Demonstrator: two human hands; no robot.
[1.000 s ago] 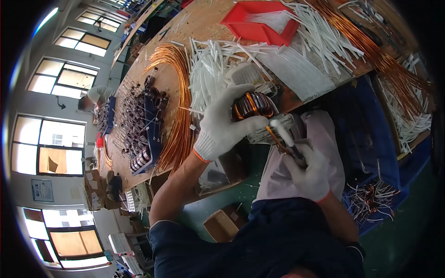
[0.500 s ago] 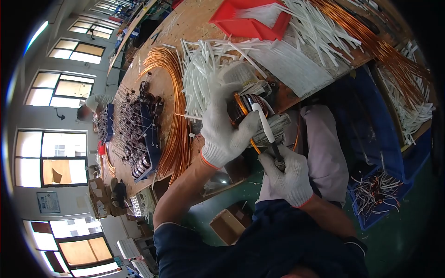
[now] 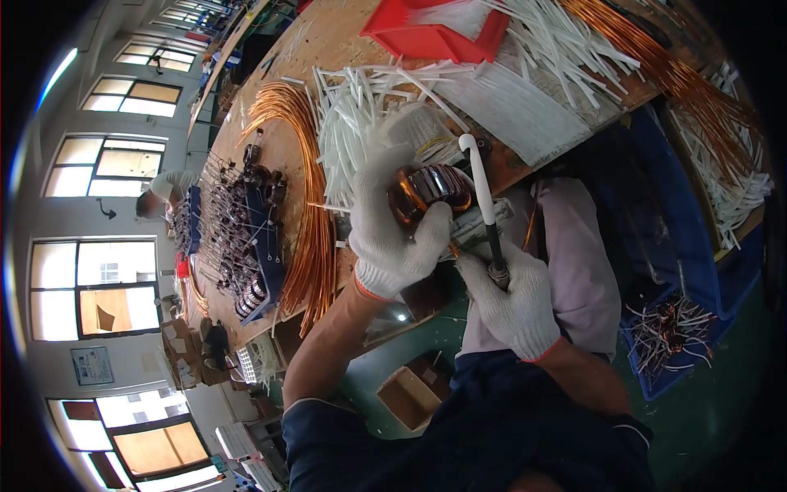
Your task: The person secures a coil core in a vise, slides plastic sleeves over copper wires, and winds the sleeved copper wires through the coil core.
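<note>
My left hand (image 3: 398,238), in a white knit glove, is wrapped round a ring-shaped coil (image 3: 438,184) of dark and copper-coloured windings. My right hand (image 3: 518,307), gloved too, is closed round a tool with a black shaft and a long white, hook-like tip (image 3: 481,180). That tip points up, just right of the coil and apart from it. A bit of copper wire (image 3: 453,251) shows between the coil and my right thumb. Behind the coil is a clear plastic-wrapped object (image 3: 422,131), partly hidden.
A pile of white sleeves (image 3: 348,123) and a bundle of copper wires (image 3: 307,205) lie on the wooden table. A red bin (image 3: 434,41) stands at the back. Finished-looking coils crowd a blue tray (image 3: 264,238) at left. A blue crate (image 3: 652,377) sits low right. A person (image 3: 168,189) works far left.
The white tool tip has moved away from the coil, up and to the right. The coil has turned, showing more of its windings. My right hand has shifted slightly.
</note>
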